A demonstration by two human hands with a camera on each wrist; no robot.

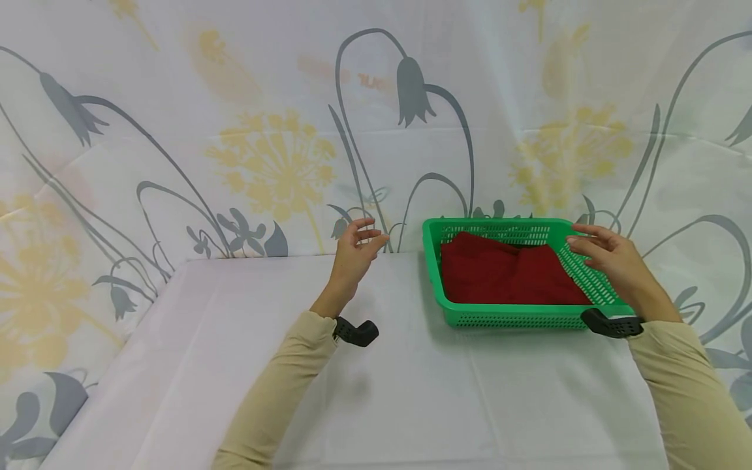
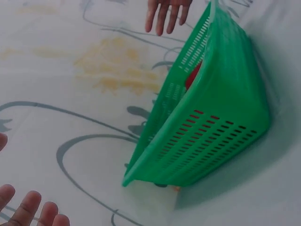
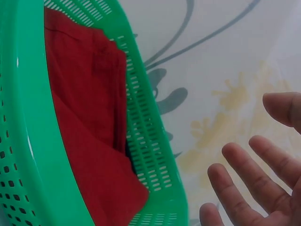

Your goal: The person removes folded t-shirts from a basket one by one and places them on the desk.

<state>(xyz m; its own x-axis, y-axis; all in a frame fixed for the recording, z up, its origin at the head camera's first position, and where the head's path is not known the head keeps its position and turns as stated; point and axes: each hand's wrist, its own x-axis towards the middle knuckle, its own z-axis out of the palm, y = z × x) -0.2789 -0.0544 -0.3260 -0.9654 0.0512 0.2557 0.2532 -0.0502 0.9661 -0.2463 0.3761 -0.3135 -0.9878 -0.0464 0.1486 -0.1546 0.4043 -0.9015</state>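
A green plastic basket (image 1: 517,315) stands toward the right of the table with dark red folded cloth (image 1: 505,271) inside it. To the left of the basket my left hand (image 1: 355,254) is held in the air, fingers relaxed and nothing in them. My right hand (image 1: 613,258) hovers by the basket's right end, overlapping its rim in the head view. In the right wrist view the fingers (image 3: 244,183) are spread apart and hold nothing, with the red cloth (image 3: 89,108) beside them in the basket. Only some fingertips (image 2: 28,207) of the left hand show in the left wrist view.
A white cloth covers the table (image 1: 235,365). Behind it hangs a white curtain (image 1: 282,78) with grey and yellow flower prints, close to the basket's far side. Each wrist wears a black camera mount (image 1: 357,331).
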